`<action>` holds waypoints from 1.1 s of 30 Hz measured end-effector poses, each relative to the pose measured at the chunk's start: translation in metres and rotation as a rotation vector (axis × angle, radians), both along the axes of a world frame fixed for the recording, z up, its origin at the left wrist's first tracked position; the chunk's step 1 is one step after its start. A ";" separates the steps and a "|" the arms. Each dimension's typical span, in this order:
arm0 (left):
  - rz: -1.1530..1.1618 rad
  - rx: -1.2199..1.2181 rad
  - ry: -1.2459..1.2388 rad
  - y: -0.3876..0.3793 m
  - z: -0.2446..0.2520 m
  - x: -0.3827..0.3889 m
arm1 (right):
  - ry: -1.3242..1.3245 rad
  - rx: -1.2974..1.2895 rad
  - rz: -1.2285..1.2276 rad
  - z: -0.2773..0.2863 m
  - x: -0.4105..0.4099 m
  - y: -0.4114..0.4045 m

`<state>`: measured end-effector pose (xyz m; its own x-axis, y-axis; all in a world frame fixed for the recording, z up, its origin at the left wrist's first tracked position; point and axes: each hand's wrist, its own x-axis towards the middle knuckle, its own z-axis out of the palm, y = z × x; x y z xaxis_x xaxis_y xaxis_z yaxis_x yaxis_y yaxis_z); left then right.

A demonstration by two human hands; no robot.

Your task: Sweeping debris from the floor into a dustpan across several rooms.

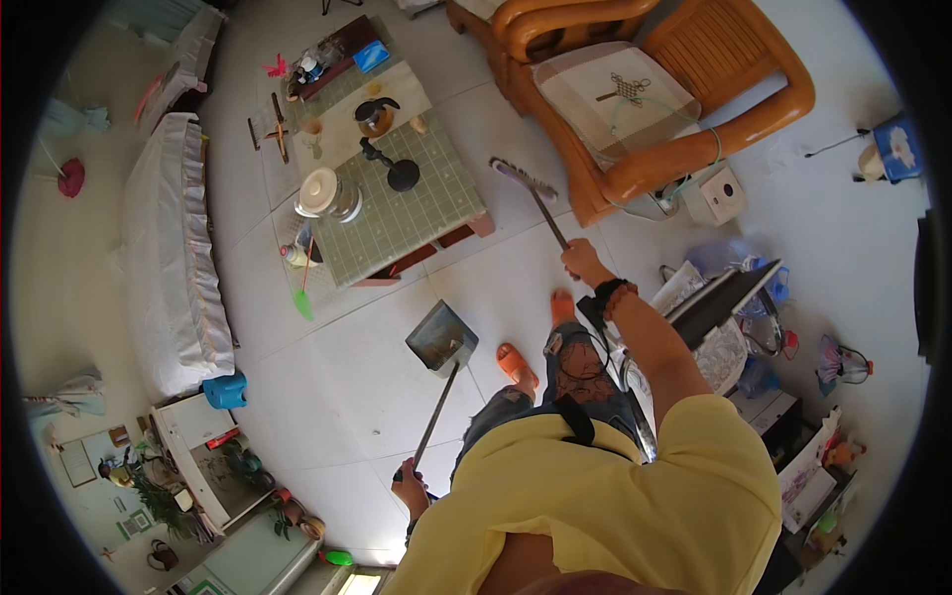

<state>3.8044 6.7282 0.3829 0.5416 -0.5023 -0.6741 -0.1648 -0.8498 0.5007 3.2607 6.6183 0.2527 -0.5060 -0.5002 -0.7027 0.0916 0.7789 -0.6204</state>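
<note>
My right hand [584, 262] grips the dark handle of a broom [524, 181]. The broom's bristled head rests on the tiled floor between the low table and the wooden chair. At the lower middle, my left hand [410, 489] is closed around the long handle of a dustpan [442, 340]. The dustpan's dark pan lies on the floor ahead of my orange slippers [516, 363], with some greyish matter in it that I cannot make out. A small speck of litter [376, 432] is on the tiles left of the dustpan handle.
The low table [446, 201] bears a glass kettle [327, 195], a coffee pot [374, 117] and a black stand [402, 175]. A carved wooden chair [639, 178] stands at the upper right. A green fly swatter [303, 303] lies beside the table; a blue stool [224, 390] is at left.
</note>
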 end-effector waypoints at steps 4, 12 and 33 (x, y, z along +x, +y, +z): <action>0.044 0.022 -0.044 -0.042 0.000 -0.043 | 0.454 -0.151 0.341 -0.055 -0.079 -0.112; 0.207 0.103 -0.281 -0.113 0.033 -0.183 | 0.334 -0.132 0.379 -0.125 -0.207 -0.419; 0.045 0.131 -0.389 -0.185 0.057 -0.265 | 0.619 0.051 1.255 -0.230 -0.235 -0.334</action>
<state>3.5391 6.5431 0.4402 0.7883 -0.3957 -0.4711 -0.2814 -0.9129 0.2957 3.0258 6.2840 0.0231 0.0239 -0.8256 -0.5637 -0.9490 0.1586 -0.2725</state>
